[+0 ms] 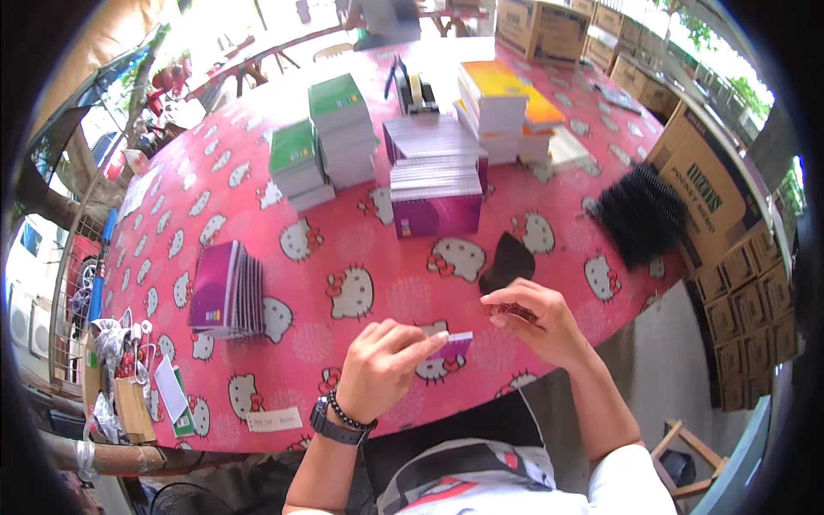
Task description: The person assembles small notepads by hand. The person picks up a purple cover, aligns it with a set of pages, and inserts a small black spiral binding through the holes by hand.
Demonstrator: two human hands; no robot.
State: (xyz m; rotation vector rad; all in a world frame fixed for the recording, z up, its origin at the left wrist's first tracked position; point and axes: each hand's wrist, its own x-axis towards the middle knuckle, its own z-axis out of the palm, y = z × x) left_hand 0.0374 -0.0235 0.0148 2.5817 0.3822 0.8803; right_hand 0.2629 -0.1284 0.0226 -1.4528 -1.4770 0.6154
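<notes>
My left hand [378, 365], with a dark watch and beaded bracelet at the wrist, pinches a small purple notebook [457, 347], tilted so its pale edge faces up. To its right, my right hand [545, 324] has curled fingers around a dark reddish, ridged thing [513, 312], too small to name. Just beyond that hand lies a flat black piece [506, 262] on the table. Purple spiral notebooks stand in a row [438, 210] at the middle, and another bundle of purple spiral notebooks [225, 287] stands at the left.
A pink cat-patterned cloth [326, 335] covers the table. Green-covered stacks [339, 129], a tape dispenser [418, 96] and yellow-orange stacks [493, 103] stand farther back. Black spiral coils [639, 215] lie right, beside cardboard boxes [708, 172]. A paper label [275, 420] lies near the front edge.
</notes>
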